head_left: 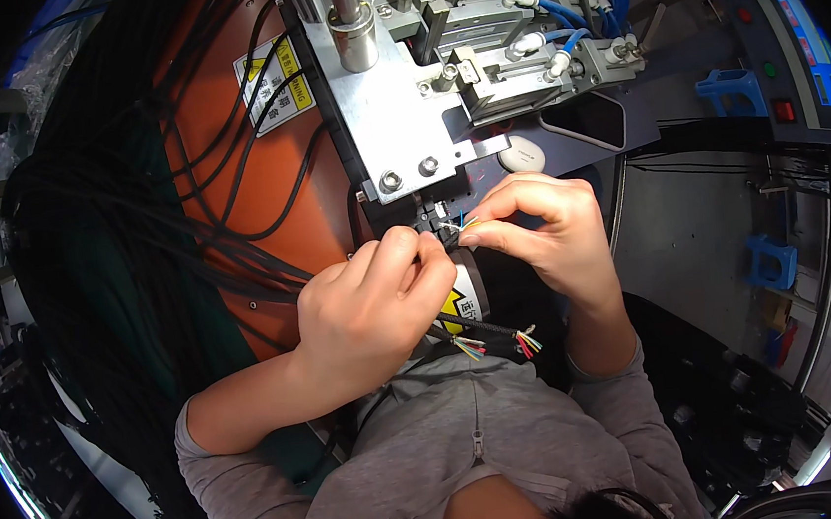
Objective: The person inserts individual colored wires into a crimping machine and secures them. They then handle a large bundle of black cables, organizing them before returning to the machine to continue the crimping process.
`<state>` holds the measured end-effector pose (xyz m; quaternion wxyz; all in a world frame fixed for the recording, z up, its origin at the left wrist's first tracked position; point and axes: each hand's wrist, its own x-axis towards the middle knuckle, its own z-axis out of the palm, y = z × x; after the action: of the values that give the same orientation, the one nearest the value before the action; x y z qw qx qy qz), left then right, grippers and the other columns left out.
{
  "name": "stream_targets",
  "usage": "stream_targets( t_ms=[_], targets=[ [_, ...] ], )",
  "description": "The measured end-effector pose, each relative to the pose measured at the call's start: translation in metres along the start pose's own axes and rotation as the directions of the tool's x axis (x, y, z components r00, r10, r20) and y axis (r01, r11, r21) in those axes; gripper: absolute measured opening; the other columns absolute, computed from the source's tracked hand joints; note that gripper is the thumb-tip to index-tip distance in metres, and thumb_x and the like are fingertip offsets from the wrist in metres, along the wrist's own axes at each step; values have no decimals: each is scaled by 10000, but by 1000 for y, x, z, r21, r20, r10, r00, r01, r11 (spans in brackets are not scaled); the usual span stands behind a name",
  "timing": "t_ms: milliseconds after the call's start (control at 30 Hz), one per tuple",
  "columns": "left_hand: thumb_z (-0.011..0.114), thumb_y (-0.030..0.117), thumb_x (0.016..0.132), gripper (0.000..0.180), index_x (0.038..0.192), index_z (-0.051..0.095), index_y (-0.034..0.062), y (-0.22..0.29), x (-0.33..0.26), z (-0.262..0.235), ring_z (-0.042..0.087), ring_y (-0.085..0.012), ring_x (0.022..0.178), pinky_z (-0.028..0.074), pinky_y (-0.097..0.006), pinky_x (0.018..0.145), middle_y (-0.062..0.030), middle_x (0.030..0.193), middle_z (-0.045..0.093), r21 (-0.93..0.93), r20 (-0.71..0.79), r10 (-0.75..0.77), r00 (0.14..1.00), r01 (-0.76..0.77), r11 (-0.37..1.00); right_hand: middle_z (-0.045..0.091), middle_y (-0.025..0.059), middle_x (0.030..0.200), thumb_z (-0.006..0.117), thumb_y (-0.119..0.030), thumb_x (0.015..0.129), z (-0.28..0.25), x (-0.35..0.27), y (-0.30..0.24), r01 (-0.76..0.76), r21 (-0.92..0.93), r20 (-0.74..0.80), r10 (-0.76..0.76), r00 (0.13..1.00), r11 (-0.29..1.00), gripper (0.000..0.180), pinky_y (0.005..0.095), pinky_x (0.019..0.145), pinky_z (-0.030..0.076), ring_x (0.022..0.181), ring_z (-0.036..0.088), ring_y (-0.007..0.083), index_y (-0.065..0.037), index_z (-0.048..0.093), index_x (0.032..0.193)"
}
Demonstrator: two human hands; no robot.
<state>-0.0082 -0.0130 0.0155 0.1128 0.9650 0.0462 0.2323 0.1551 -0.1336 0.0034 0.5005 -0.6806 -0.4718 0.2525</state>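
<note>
Hands: two, both bare, meeting at scene centre just below the machine's metal plate.
Left hand: curled over from the left, fingers clenched on a black cable; forearm in a grey sleeve comes in from the near left.
Right hand: arched from the right, thumb and forefinger pinched on the thin coloured wires at the cable's stripped end, right beside the left fingertips.
Cable: held between the two hands at the machine's slot; its exact entry point is hidden by the fingers.
Loose cable ends: two seen below the hands, near the chest, each with fanned coloured wires.
Cable bundle: many black cables, too many to count, draped at left over an orange panel.
Machine: one metal plate with two bolts showing near its lower edge; a pneumatic assembly with blue hoses at far right.
Warning labels: two yellow, one on the orange panel, one partly under the hands.
</note>
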Motion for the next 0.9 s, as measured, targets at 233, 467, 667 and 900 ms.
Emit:
stream_targets(
  t_ms=[233, 467, 667, 900],
  targets=[
    [660, 94, 661, 340, 992, 686, 23, -1, -3, 6, 548, -102, 567, 389, -226, 443, -22, 766, 575, 12, -24, 85, 996, -85, 996, 649, 20, 761, 692, -71, 839, -7, -4, 10, -314, 362, 185, 263, 947, 878, 120, 179, 591, 446, 672, 561, 35, 33, 687, 899],
    [659, 64, 670, 356, 1024, 681, 30, -2, -4, 12, 511, -77, 543, 371, -211, 436, -11, 728, 537, 41, -30, 112, 993, -111, 993, 693, 109, 877, 670, -30, 823, 13, -6, 14, -77, 224, -70, 95, 993, 971, 85, 255, 696, 507, 778, 648, 133, 42, 661, 866],
    [634, 76, 688, 340, 1023, 684, 42, -1, -3, 14, 435, -69, 509, 321, -215, 410, 16, 676, 441, 74, 8, 81, 997, -82, 994, 687, 129, 862, 677, 6, 775, 22, -2, 12, 121, -155, -159, -146, 976, 980, 51, 288, 682, 517, 777, 669, 212, 29, 648, 809],
    [616, 90, 686, 355, 1033, 681, 46, 0, -4, 20, 425, -81, 525, 316, -221, 408, 9, 688, 420, 161, 41, 7, 999, -14, 987, 612, 110, 754, 660, -3, 776, 29, 1, 14, 145, -361, -126, -202, 971, 921, 54, 357, 640, 457, 683, 574, 269, 0, 607, 787]
  ],
)
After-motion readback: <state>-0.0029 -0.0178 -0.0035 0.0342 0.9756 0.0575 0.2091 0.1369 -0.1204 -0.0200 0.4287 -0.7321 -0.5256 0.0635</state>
